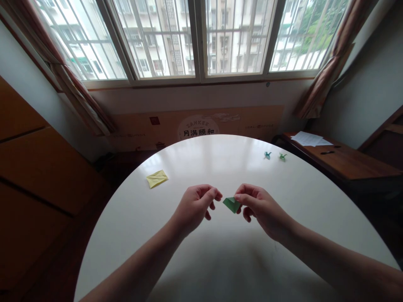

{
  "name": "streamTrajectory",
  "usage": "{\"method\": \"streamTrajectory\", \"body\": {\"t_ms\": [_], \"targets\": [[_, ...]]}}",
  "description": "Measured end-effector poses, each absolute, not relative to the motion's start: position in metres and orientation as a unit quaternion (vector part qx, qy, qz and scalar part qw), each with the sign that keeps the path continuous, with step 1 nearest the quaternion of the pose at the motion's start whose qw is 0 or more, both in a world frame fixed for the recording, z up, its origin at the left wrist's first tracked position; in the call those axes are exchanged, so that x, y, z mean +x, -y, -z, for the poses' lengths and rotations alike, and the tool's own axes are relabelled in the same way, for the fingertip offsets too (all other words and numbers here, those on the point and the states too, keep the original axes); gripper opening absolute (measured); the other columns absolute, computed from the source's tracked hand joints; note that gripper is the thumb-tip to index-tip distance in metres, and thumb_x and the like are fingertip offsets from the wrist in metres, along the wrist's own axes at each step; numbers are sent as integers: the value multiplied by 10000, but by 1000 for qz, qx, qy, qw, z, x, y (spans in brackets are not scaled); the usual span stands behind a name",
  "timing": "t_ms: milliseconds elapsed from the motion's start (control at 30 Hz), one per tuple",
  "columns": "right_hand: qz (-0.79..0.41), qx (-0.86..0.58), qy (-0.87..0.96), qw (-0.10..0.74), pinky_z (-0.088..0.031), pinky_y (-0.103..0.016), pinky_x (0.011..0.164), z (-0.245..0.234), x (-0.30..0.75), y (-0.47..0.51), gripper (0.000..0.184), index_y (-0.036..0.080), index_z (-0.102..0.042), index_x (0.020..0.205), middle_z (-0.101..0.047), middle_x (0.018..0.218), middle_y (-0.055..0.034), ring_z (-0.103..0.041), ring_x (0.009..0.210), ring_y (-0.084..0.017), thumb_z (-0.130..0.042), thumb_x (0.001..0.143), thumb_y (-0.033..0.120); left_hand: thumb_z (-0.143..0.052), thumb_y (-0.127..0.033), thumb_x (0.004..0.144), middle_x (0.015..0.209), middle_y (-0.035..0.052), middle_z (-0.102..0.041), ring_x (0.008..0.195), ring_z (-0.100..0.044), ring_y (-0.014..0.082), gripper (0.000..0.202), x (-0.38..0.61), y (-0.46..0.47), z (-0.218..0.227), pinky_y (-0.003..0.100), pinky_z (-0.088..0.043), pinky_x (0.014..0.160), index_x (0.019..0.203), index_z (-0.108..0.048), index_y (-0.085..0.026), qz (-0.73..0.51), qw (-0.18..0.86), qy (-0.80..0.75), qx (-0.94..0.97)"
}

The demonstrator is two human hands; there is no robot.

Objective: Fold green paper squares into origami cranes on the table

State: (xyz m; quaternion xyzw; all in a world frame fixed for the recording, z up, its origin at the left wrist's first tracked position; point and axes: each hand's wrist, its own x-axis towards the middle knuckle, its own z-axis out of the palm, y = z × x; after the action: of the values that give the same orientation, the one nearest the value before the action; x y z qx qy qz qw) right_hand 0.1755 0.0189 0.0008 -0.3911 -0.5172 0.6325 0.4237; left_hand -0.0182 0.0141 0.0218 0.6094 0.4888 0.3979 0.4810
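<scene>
The green paper (232,204), folded to a small triangle, is held above the white table (220,260), its point aimed down-left. It is pinched at its right edge by the right hand (258,208). The left hand (197,205), fingers curled with thumb meeting fingertips, is just beside it; contact cannot be made out.

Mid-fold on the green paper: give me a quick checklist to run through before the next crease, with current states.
1. Right hand has a grip on the green folded paper: ok.
2. Left hand on the paper: not ok, fingertips just beside it.
3. Paper lifted off the white table: cannot tell.
4. Yellow folded sheet apart from the hands: ok.
5. Two small folded figures out of the way: ok.
6. Paper's fold edges aligned: cannot tell.
</scene>
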Motion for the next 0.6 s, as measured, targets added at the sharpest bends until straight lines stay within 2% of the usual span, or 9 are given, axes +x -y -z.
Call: {"method": "streamTrajectory", "body": {"t_ms": [167,300,433,600], "targets": [[-637,-389,518,418,-360,-215,464,-2,172,-16,243,180,-568,689,-627,635,-6,-539,586,-128,-714,780,352,-556,-366,880,648,22,-594,560,-552,133,293,-17,-7,-22,205,-469,429,811,-698,-119,-361,434,-475,675],[-623,-372,560,399,-371,-222,469,1,171,-17,217,175,-589,725,-638,667,-18,-535,598,-134,-691,816,344,-563,-279,864,693,32,-653,577,-581,130,214,-15,-6,-21,204,-461,474,779,-697,-136,-342,399,-473,707],[-591,-359,620,372,-367,-224,461,4,173,-17,209,174,-599,768,-623,701,-17,-501,587,-129,-646,860,355,-550,-200,823,648,7,-639,565,-567,117,172,-15,-8,-18,208,-453,518,704,-663,-149,-341,364,-485,718],[-533,-366,674,356,-341,-235,494,3,172,-15,149,175,-579,735,-574,667,6,-446,562,-111,-587,852,267,-571,-157,772,624,-4,-622,597,-552,120,140,-11,-5,-18,201,-427,533,655,-649,-157,-341,330,-482,737]]}}
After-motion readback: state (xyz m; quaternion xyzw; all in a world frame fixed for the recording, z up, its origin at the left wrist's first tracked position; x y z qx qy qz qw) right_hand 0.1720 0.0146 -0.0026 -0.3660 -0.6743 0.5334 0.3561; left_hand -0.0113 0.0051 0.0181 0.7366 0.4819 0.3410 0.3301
